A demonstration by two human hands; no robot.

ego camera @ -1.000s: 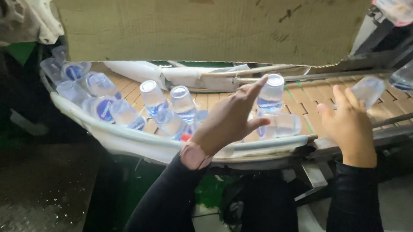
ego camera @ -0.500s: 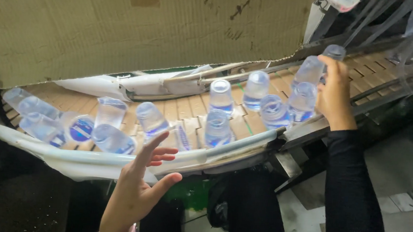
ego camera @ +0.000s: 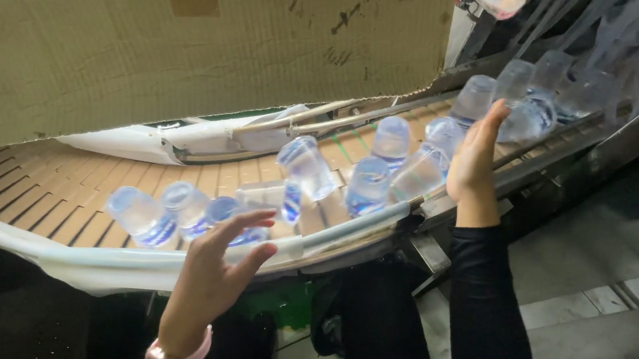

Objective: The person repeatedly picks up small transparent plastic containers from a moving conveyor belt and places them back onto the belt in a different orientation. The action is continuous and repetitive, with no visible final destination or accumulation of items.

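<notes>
Head view looks down on a cluster of small clear bottles with blue labels riding a curved slatted conveyor, spread from the lower left up to the upper right between a white guide rail on the near edge and another white guide on the far side. Several bottles stand roughly upright, their long axes near vertical; others are tipped, notably a tilted bottle in the middle that leans with its cap end towards the upper left, and a fallen bottle lying almost flat with its long axis running across the belt. The left hand hovers open, fingers spread, just over the near rail beside the low-left bottles, gripping nothing. The right hand is also open, palm flat against the bottles at the upper right, touching them without closing on any. A likely trouble is that the leaning bottles topple their neighbours or jam against the rail, since they crowd close together; an open-palm push could also knock one over the near edge. A corrugated cardboard sheet hangs over the far side, and grey floor lies below to the right.
</notes>
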